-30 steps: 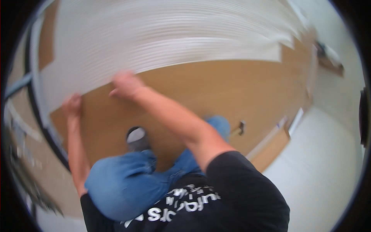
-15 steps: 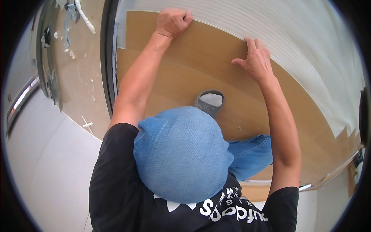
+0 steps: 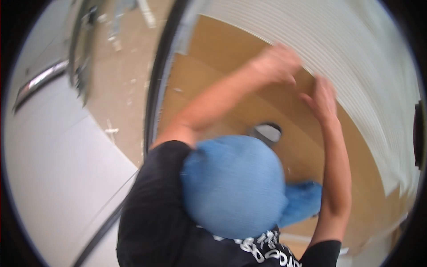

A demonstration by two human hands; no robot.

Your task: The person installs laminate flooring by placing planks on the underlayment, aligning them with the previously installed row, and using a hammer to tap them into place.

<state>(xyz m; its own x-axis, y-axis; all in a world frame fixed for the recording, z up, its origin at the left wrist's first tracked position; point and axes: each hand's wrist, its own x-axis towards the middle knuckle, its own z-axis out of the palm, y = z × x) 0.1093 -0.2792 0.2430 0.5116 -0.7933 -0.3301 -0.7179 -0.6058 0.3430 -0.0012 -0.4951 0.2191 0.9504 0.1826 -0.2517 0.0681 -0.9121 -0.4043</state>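
White, ribbed sheet [image 3: 351, 58] on one smooth brown board [image 3: 307, 144], beyond a bent denim knee [image 3: 233, 187].
The left hand [image 3: 279, 62], curled and blurred, reaches the sheet's edge, its hold unclear; the right hand [image 3: 323, 98] beside it has fingertips at that edge, thumb spread, gripping nothing visible. One grey shoe [image 3: 267, 133] rests below.
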